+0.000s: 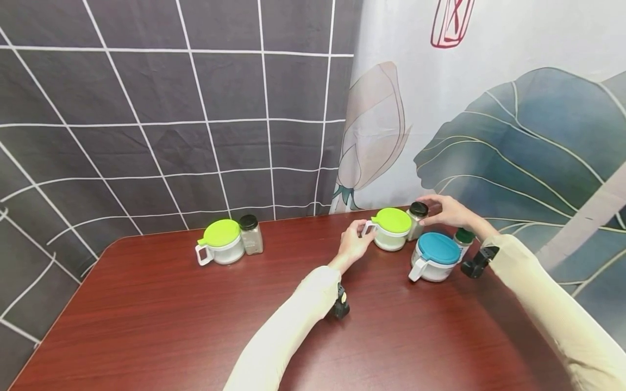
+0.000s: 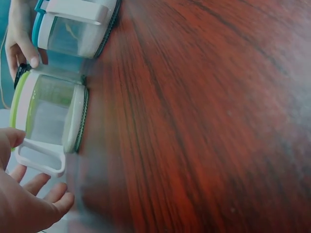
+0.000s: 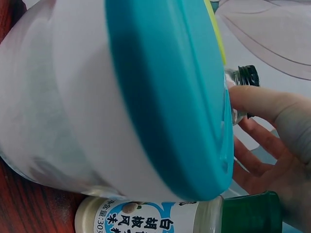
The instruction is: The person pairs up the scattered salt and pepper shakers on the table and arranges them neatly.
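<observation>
I have my left hand [image 1: 353,241] loosely splayed; my right hand [image 1: 446,210] reaches out, fingers [image 3: 265,138] seemingly curled, partly hidden.

Head: forward, down; wrists: close, sharing blue lid [image 1: 439,247].

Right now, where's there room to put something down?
The table is bare in front of the left green-lidded pot, and between the sleeves. Back right is crowded: blue-lidded pot, right green-lidded pot, black-capped jar, left hand, right hand.

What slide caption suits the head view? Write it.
Left hand at the white handle of a round clear lime-lidded jar, right hand at a clear black-capped bottle, reddish table beneath.
</observation>
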